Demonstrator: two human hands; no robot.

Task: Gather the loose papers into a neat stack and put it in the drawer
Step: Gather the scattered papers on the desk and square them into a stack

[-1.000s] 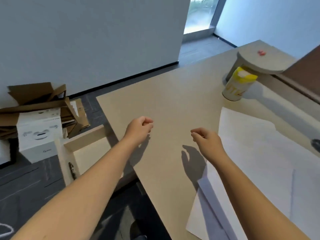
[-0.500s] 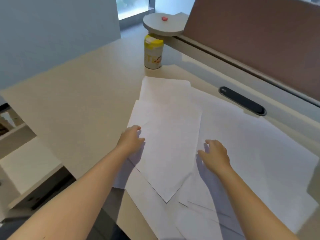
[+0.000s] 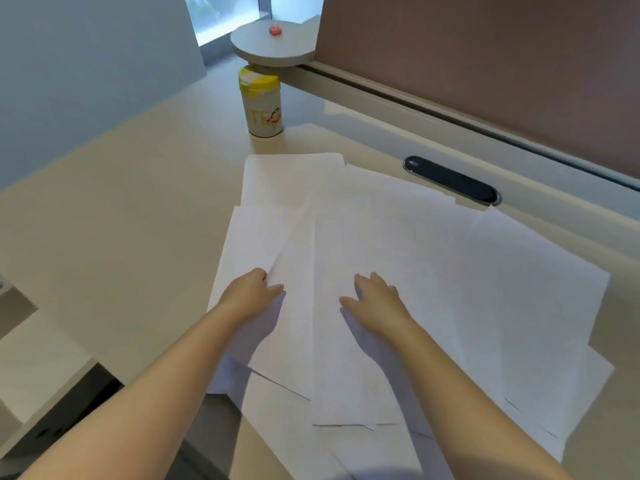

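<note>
Several loose white papers (image 3: 398,244) lie fanned and overlapping on the beige desk (image 3: 121,220), some hanging over its near edge. My left hand (image 3: 251,294) is at the left edge of a slanted sheet, thumb on top and fingers tucked under that edge. My right hand (image 3: 375,296) lies flat on the middle sheets with its fingers spread. The open drawer (image 3: 38,355) shows pale at the lower left, below the desk's edge.
A white canister with a yellow lid (image 3: 261,102) stands behind the papers, under a round shelf (image 3: 273,46). A black oval cable slot (image 3: 450,180) sits at the back right. A brown partition (image 3: 485,64) walls the desk's far side.
The view swung from the desk's bare left end to the papers. Both hands came down onto the sheets, and the top sheets have slid closer together under them.
</note>
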